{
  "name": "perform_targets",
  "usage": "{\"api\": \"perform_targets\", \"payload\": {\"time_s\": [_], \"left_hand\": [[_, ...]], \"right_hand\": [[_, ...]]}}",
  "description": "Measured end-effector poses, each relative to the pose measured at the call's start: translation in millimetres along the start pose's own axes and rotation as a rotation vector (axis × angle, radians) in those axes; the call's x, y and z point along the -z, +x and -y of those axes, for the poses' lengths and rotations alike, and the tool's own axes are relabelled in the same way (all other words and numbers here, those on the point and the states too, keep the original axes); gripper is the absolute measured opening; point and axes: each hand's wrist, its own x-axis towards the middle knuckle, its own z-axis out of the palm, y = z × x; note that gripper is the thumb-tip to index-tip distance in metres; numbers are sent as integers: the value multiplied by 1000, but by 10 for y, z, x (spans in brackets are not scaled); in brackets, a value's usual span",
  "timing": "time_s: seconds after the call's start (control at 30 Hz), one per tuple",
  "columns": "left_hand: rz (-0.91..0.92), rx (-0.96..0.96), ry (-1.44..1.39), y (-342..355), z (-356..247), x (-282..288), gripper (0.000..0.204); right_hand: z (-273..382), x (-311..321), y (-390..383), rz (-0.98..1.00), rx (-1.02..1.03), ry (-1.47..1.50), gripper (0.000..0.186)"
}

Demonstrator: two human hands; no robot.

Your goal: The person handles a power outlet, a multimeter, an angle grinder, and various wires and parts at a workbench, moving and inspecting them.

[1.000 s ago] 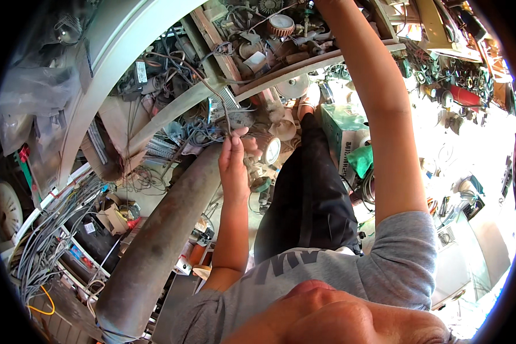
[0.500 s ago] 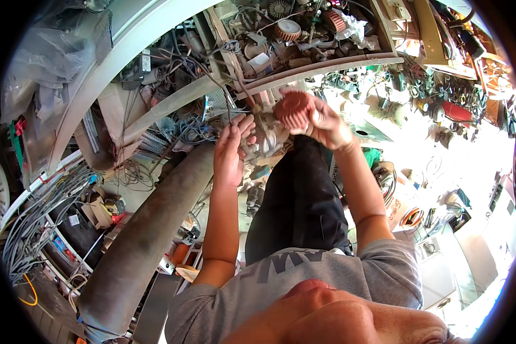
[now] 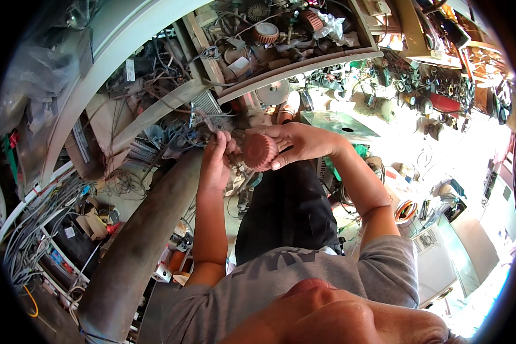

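My right hand (image 3: 301, 142) grips a red round knob (image 3: 260, 152) with a ribbed rim, thumb underneath and fingers over the top. Its flat face is turned partly up. Close to the knob's left side, my left hand (image 3: 217, 166) is closed, with thumb and fingers pinched together. A thin, dull piece sticks up past these fingertips, too small and blurred to name. Whether the left fingers touch the knob cannot be told. Both hands are above my dark trousers (image 3: 286, 212), in front of a wooden tray (image 3: 304, 73).
Ribbed red parts, including a round one with a pale face (image 3: 265, 32), and metal scraps fill the tray. A thick brown cylinder (image 3: 140, 246) leans at my left, near bundled grey cables (image 3: 31, 229). On the right are a metal sheet (image 3: 338, 127) and a white appliance (image 3: 436, 258).
My right hand has brought the red knob left and down, close to my left hand. The left hand's fingers have closed further. The view has shifted slightly.
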Motion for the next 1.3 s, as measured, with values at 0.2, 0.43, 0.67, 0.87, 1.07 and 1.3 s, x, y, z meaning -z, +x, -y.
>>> {"api": "perform_targets", "payload": {"time_s": [0.2, 0.43, 0.67, 0.87, 1.07, 1.3], "left_hand": [[-47, -33, 69, -104, 11, -153, 28], [5, 51, 90, -134, 81, -219, 44], [22, 81, 72, -188, 85, -134, 49], [22, 78, 80, -221, 51, -111, 43], [45, 70, 34, -220, 67, -19, 36], [16, 64, 81, -175, -1, -32, 35]], "right_hand": [[-114, 935, 435, -506, -16, -545, 39], [-488, 2094, 1367, -965, 226, -1451, 29], [-296, 1886, 1205, -763, -34, -1693, 32], [44, 1962, 457, -1152, 186, -1452, 27], [309, 1597, 101, -1374, 576, -582, 20], [61, 1202, -123, -1219, 806, 470, 23]]}}
